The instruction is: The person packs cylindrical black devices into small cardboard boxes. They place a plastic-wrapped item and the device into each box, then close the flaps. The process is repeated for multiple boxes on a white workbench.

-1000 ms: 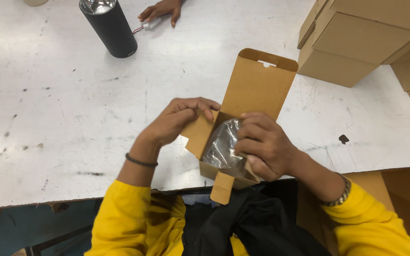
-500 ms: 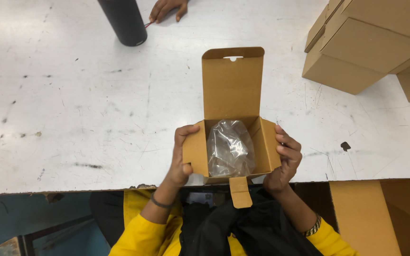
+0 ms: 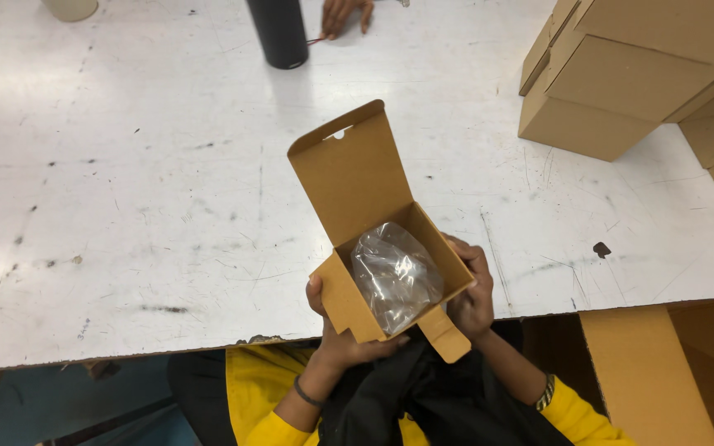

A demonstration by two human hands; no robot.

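Over the near edge of the white table point(image 3: 126, 206), a small brown box point(image 3: 390, 272) is held tilted, lid flap up and open, with a clear plastic bag point(image 3: 396, 277) sitting inside. The left hand point(image 3: 342, 334) cups the box from below, fingers wrapped on its lower wall; the right hand point(image 3: 473, 293) grips the right side. Judged from this, a good finish means keeping the box steady in both hands, pressing the bag fully below the rim so no plastic catches, then folding the side tabs before the lid. A stack of boxes point(image 3: 621, 83) sits far right, a dark bottle point(image 3: 278, 33) far off
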